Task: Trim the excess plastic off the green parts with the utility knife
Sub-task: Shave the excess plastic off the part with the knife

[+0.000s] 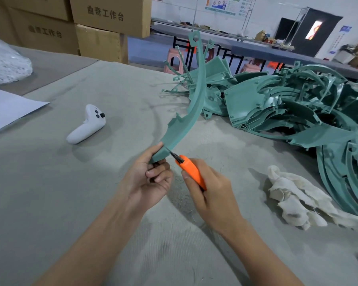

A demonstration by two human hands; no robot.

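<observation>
- The two hands are close together low over the table, nearly touching. The left hand (151,178) pinches the near end of a green part, thumb on top and fingers curled beneath. The right hand (207,188) is wrapped round an orange utility knife.
- The grey cloth-covered table (70,203) spreads out under everything.
- The pile of green parts (298,112) lies well off to the right and farther back, on the knife hand's side. By my reckoning that hand, or the left one once it is free, would have to reach across for the next piece.
- The held green part (194,104) is a long curved strip. Its long axis runs from the left hand's grip up and away from the person, bowing rightward, with the far tip high in the air over the pile.
- The utility knife (191,172) points up and to the left, the handle angled back into the right palm and the thumb lying along its near side.
- The blade (175,156) meets the strip's near end just beside the left hand's fingertips. That small gap is what the cut turns on. I would judge a stroke away from those fingers, along the edge of the strip, to be the safe direction.
- I cannot make out the excess plastic itself at this size.
</observation>
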